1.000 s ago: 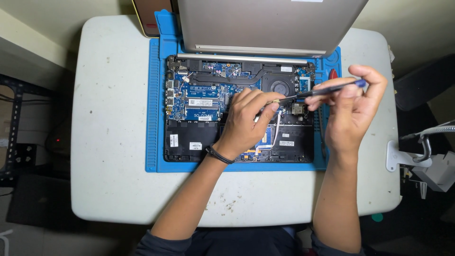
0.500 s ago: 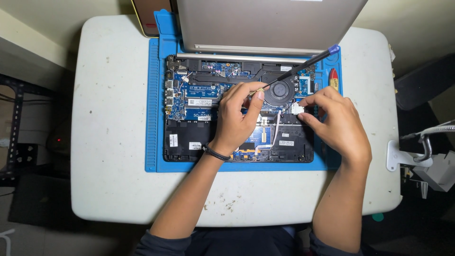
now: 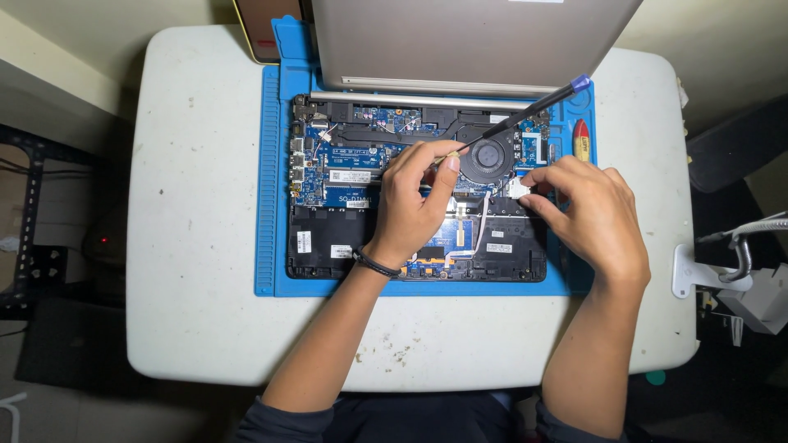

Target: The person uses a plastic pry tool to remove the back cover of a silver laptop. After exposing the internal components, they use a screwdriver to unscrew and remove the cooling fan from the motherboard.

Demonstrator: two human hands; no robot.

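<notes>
head view, left hand: your left hand (image 3: 410, 201) is pinching the tip end of the screwdriver (image 3: 517, 119), fingers narrowed around the shaft just beside the round fan (image 3: 486, 158). Thumb and forefinger look closed on it, the rest curled under.

head view, screwdriver: it slants up and right from your fingers, blue cap out over the blue mat (image 3: 267, 164) near the top right corner. I'd guess steadying it low like that is the right call, less wobble at the tip.

head view, right hand: your right hand (image 3: 587, 217) has its fingertips closed on a small white connector (image 3: 517, 189) at the right edge of the board, just below the fan. Can't tell if it's seated or free.

head view, laptop: the opened laptop (image 3: 414, 197) lies base up on the mat, its lid standing at the back, on the white table (image 3: 197, 271).

tip: if you're prying that connector, go gentle and keep the tip off the blue board, a slip there looks like the main risk.

also: a white cable (image 3: 480, 226) runs down from the connector, so don't tug sideways.
</notes>
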